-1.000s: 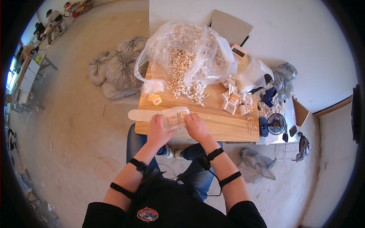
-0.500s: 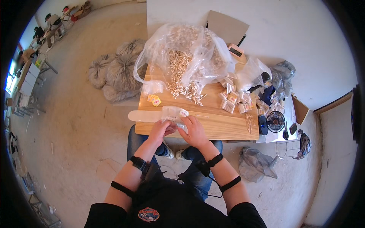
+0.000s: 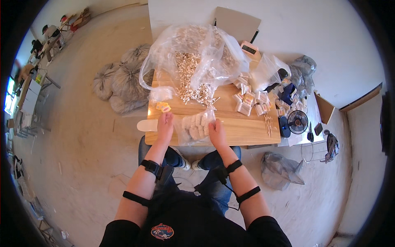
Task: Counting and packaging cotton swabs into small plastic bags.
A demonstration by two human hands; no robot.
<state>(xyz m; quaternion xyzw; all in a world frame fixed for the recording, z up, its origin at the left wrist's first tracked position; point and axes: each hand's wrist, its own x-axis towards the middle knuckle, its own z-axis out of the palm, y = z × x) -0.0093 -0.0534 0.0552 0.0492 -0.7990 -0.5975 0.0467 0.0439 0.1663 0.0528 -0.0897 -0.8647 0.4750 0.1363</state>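
A clear plastic bag (image 3: 195,126) with several white, rounded clumps in it is spread between my hands over the table's front edge. The clumps look like cotton swab tips; film blurs them. My right hand (image 3: 217,132) is closed on the bag's right edge. My left hand (image 3: 165,126) is closed at its left side, the fingertips partly hidden. Just beyond my left hand lie small yellow labels (image 3: 163,107). Under that hand a pale, round-ended strip (image 3: 146,125) sticks out past the table's left edge.
A large clear bag (image 3: 164,53) spills loose cotton swabs (image 3: 193,78) onto the wooden table (image 3: 242,131). Packed swab bags (image 3: 245,103) are piled at right, near a few loose swabs (image 3: 268,124). A small fan (image 3: 297,121) stands farther right. Grey sacks (image 3: 129,82) lie on the floor at left.
My hands have moved apart, the left one to the left and the right one slightly right. The bunched-up bag between them is now spread wide, showing its white clumps.
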